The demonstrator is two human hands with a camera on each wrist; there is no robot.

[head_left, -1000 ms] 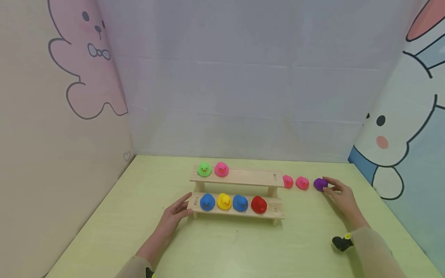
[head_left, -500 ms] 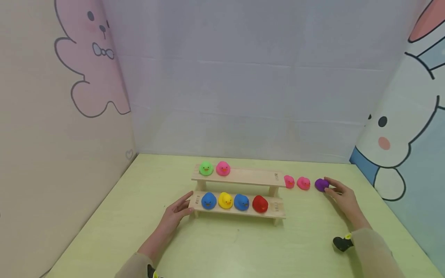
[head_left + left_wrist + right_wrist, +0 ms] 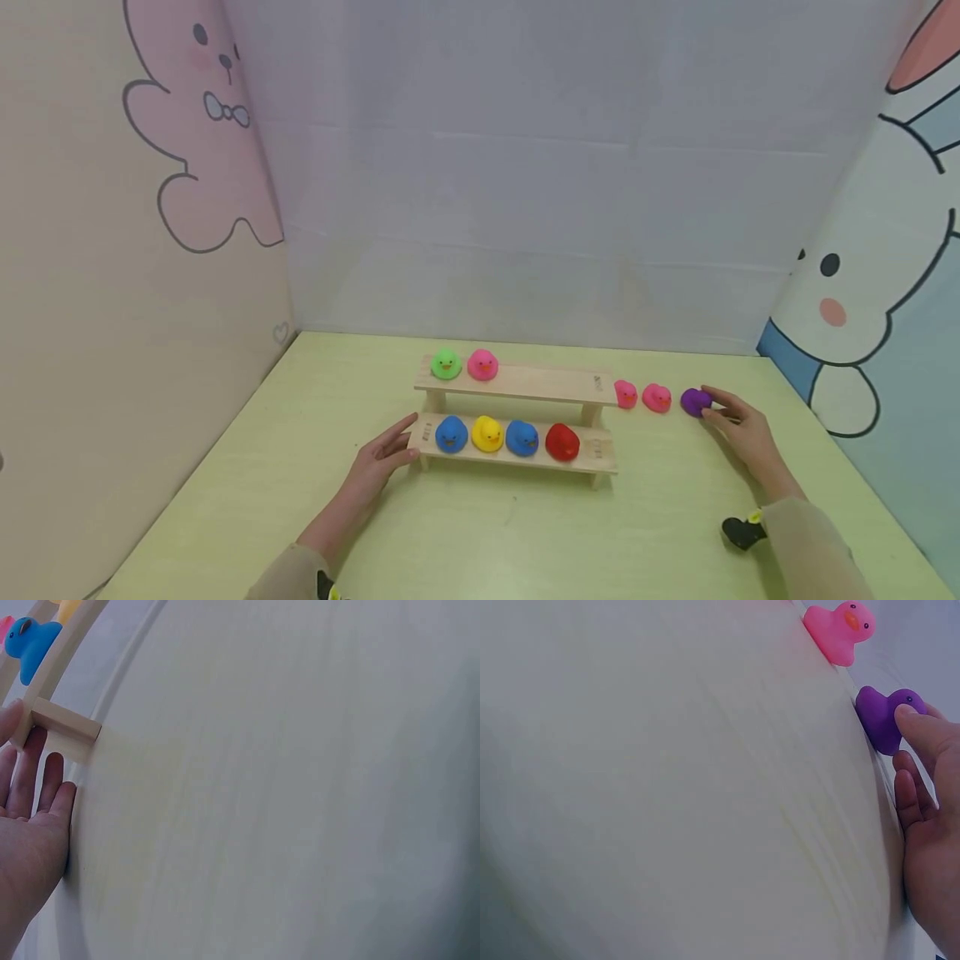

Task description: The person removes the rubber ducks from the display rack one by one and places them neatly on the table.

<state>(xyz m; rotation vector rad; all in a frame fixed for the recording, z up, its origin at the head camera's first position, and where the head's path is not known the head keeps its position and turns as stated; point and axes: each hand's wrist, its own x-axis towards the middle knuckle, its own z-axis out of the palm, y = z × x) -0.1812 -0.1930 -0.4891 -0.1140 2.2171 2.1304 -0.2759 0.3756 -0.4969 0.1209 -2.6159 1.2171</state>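
At the right of the head view, my right hand [image 3: 746, 429] pinches a purple rubber duck [image 3: 695, 402] between thumb and fingers on the table. The right wrist view shows the thumb against the side of the purple duck [image 3: 881, 720]. My left hand [image 3: 375, 467] grips the left end of the two-tier wooden stand [image 3: 547, 382], thumb in front and a fingertip behind. On the lower shelf sit a blue duck [image 3: 452, 435], a yellow duck [image 3: 487, 434], another blue duck [image 3: 522, 438] and a red duck [image 3: 562, 442]. A green duck [image 3: 446, 364] and a pink duck [image 3: 483, 365] occupy the upper shelf.
Two more pink ducks, one nearer the stand [image 3: 626, 394] and one nearer my right hand [image 3: 657, 398], rest on the table [image 3: 525, 542]. A pale back wall [image 3: 525, 208] and side walls with cartoon animals enclose the table.
The head view has shifted slightly. Both hands, the stand and the ducks keep the same places relative to each other.
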